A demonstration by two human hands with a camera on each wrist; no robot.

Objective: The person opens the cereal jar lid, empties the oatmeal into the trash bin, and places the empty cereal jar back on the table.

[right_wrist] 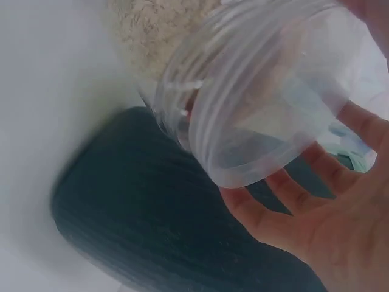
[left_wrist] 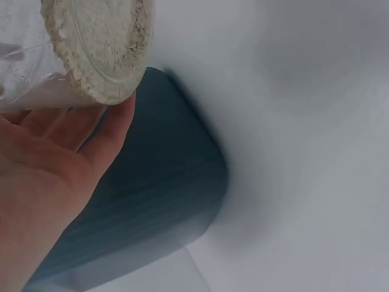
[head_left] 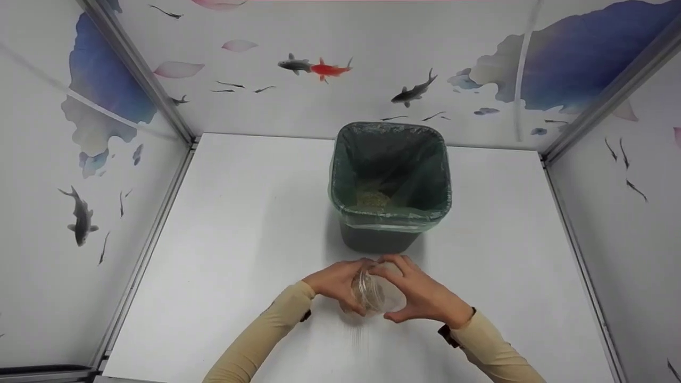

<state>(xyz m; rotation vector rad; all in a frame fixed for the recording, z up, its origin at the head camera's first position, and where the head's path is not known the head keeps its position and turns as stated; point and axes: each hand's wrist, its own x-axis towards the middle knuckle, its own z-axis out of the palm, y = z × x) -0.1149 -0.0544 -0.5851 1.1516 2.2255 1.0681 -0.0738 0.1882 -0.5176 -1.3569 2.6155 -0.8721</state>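
Note:
A clear plastic jar (head_left: 367,291) with beige flaky or powdery contents (right_wrist: 155,39) is tipped on its side above the table, mouth to the right. My left hand (head_left: 336,282) grips its body; the left wrist view shows the jar's base (left_wrist: 109,45) coated inside with the beige stuff. Around the mouth end sits a translucent lid (right_wrist: 258,143), which my right hand (head_left: 428,295) holds with curled fingers and thumb. Whether the lid is fully on the threads, I cannot tell. Both hands are just in front of the dark green bin (head_left: 378,239).
A green plastic liner (head_left: 391,217) covers the bin's rim, and some beige material (head_left: 374,199) shows low inside it. The white table (head_left: 255,229) has faint streaks near its front. Printed panels (head_left: 239,111) stand along the back and both sides.

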